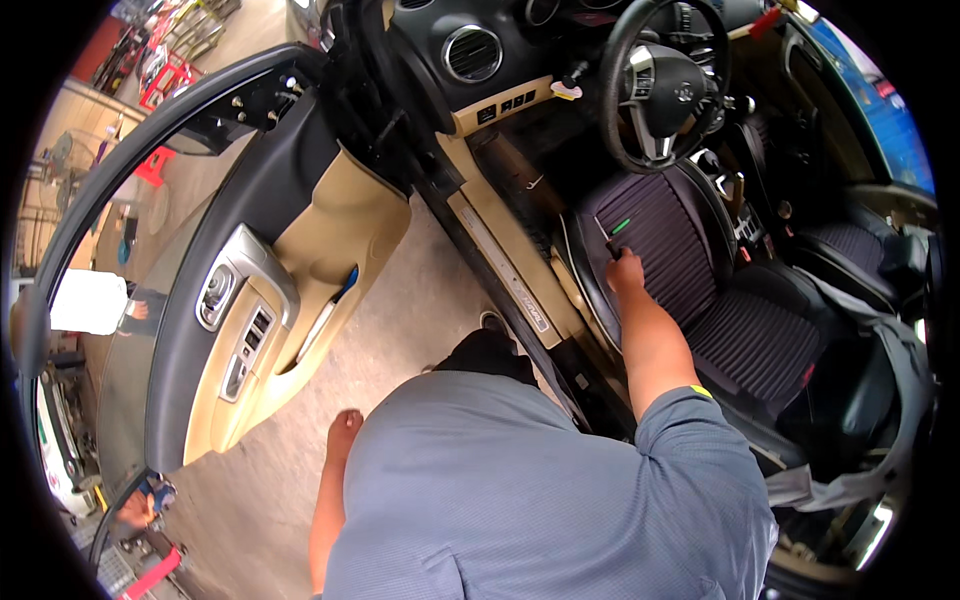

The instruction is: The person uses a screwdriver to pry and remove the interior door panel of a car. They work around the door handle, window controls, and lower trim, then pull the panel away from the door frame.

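Observation:
My right hand (626,270) reaches over the driver's seat (680,235), its fingers closed round the dark handle of a small screwdriver-like tool (612,246). A thin, light shaft points from it toward the seat's front edge. Close beside the shaft, a slim bright green piece (621,225) shows against the dark ribbed seat; whether it belongs to the tool is unclear. My left hand (346,428) hangs low beside my body, above the floor, fingers curled in, with nothing seen in it. It is apart from the open car door (300,230).
The steering wheel (665,85) stands beyond the seat. Between my body and the seat runs the door sill (505,265). A grey strap or cloth (905,400) drapes behind the seat. Past the door, another person's white sleeve (90,302) and red stools (155,165) appear.

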Demonstrator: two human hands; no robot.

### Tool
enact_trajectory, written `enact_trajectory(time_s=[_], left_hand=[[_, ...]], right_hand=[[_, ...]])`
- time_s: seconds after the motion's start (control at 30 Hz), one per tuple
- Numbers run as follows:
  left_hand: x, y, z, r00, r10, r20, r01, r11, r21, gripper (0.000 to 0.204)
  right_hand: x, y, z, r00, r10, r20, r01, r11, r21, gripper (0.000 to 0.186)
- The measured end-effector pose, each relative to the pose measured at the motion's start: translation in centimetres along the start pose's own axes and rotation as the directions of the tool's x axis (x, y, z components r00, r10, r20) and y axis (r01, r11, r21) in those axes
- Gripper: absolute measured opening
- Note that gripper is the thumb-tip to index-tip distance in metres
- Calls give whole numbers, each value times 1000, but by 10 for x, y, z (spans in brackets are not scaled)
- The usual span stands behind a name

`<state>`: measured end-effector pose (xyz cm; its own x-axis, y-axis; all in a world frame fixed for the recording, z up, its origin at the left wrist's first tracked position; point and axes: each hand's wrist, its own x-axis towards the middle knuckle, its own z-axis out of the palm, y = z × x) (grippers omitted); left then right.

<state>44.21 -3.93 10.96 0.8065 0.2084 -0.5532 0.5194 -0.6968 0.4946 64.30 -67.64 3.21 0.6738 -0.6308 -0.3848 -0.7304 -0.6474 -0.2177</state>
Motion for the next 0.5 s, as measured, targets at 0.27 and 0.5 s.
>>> enact_trajectory(time_s=[0.27, 0.5], left_hand=[[-34, 38, 9, 976, -190, -102, 187, 982, -33, 33], [-95, -80, 56, 814, -581, 0, 578, 811, -93, 35]], right_hand=[[40, -9, 6, 994, -50, 100, 55, 997, -52, 45], [53, 5, 8, 976, -172, 131, 192, 969, -155, 50]])
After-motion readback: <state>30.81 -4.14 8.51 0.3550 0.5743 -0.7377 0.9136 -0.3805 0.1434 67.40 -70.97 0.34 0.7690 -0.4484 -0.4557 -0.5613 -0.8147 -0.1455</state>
